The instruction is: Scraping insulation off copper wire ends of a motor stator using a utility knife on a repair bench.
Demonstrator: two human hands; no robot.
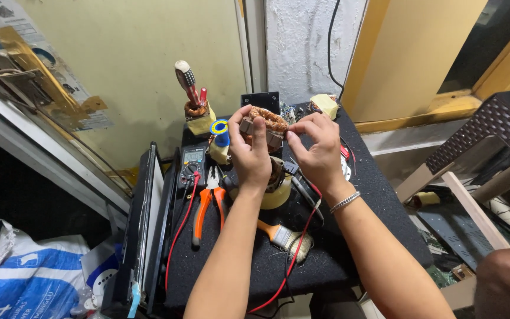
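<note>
My left hand (249,155) grips a small motor stator with copper windings (265,123), thumb and fingers wrapped around its left side. At the stator's right end, my right hand (317,150) pinches with thumb and forefinger; a silver bracelet (345,201) sits on that wrist. Both hands hold the part above a black mat-covered table (379,212). A roll of tape (277,192) lies partly hidden under my left wrist.
On the mat lie orange-handled pliers (208,204), a paintbrush (284,236), a multimeter (192,164) with red leads (179,227), and a blue solder spool (220,131). Screwdrivers (188,85) stand in a holder behind. A blue-white bag (25,277) sits lower left, a brown stool (491,133) right.
</note>
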